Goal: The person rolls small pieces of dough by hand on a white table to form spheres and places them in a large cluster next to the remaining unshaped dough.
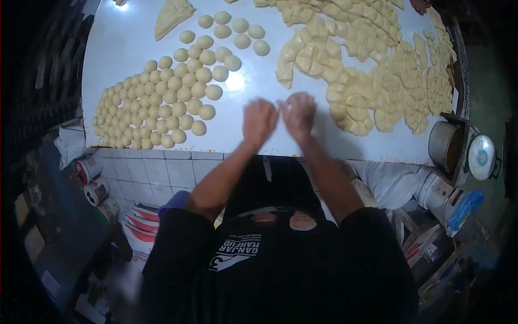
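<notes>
My left hand and my right hand are side by side over the front middle of the white worktop, both blurred and curled closed; whatever may be inside them is hidden. Many round, pale dough balls cover the left part of the worktop, with a smaller group toward the back middle. A wedge-shaped dough piece lies behind them. To the right of my right hand, flattened, lumpy cut dough pieces spread over much of the surface, glossy in places.
Another person's hand is at the back right edge, another at the back left. A metal pot and a lid are beside the right front corner. Buckets, white sacks and red-white stacked items sit below.
</notes>
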`<action>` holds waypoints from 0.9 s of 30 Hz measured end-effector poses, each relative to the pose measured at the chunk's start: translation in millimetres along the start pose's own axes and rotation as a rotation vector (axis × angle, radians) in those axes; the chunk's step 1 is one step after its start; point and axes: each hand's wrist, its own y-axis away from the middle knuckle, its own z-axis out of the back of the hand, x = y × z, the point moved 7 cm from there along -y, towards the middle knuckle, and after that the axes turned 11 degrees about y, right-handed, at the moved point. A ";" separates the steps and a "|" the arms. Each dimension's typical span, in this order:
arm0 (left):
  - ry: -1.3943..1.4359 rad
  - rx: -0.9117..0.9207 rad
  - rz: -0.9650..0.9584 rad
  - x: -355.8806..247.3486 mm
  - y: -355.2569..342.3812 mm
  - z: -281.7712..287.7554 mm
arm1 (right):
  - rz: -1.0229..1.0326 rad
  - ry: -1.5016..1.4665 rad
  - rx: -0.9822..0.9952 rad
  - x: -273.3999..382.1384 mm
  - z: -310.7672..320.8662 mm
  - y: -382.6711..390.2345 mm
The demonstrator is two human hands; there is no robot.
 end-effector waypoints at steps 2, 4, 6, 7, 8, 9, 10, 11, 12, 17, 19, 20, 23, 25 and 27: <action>0.093 0.177 -0.059 -7.1 55.2 -3.2 | 0.084 -0.091 0.020 13.1 -4.1 52.3; 0.139 0.246 -0.185 26.8 66.5 37.1 | 0.332 -0.319 0.118 -18.0 8.8 68.1; -0.102 0.230 -0.132 45.8 36.7 43.9 | 0.319 -0.227 0.179 -46.3 -5.4 58.6; -0.158 0.113 -0.082 33.6 7.5 44.6 | 0.226 -0.123 0.189 -43.9 -5.8 28.5; -0.124 -0.013 0.016 24.4 1.2 28.8 | 0.195 -0.205 -0.056 -25.2 16.4 -8.8; -0.088 -0.147 0.096 14.5 -9.2 17.0 | 0.196 -0.198 -0.054 -14.7 8.3 -0.2; -0.008 -0.036 0.044 5.6 11.9 -1.6 | 0.085 -0.158 -0.002 -6.4 -6.7 17.3; 0.063 0.068 -0.018 -1.2 39.7 -11.8 | -0.022 -0.121 0.034 -1.4 -15.0 28.1; 0.103 0.125 -0.078 -6.6 59.6 -3.2 | 0.161 -0.162 0.015 6.0 -2.6 51.3; -0.067 -0.046 -0.058 35.8 7.8 59.4 | 0.227 -0.248 0.168 -30.5 0.6 18.9; -0.077 -0.130 0.174 28.6 -5.2 35.8 | 0.071 -0.152 0.163 -21.1 -4.8 -7.0; -0.018 -0.070 0.084 18.6 3.8 26.5 | 0.052 -0.176 0.046 -18.1 -9.5 16.9; 0.141 0.073 -0.104 23.5 59.9 30.7 | 0.155 -0.256 -0.031 -11.8 25.6 52.6; 0.107 0.141 -0.154 41.1 56.0 53.4 | 0.004 -0.259 0.164 -38.1 20.8 24.6; 0.072 0.208 -0.198 46.4 46.7 60.4 | -0.153 -0.255 0.360 -37.2 15.2 -20.7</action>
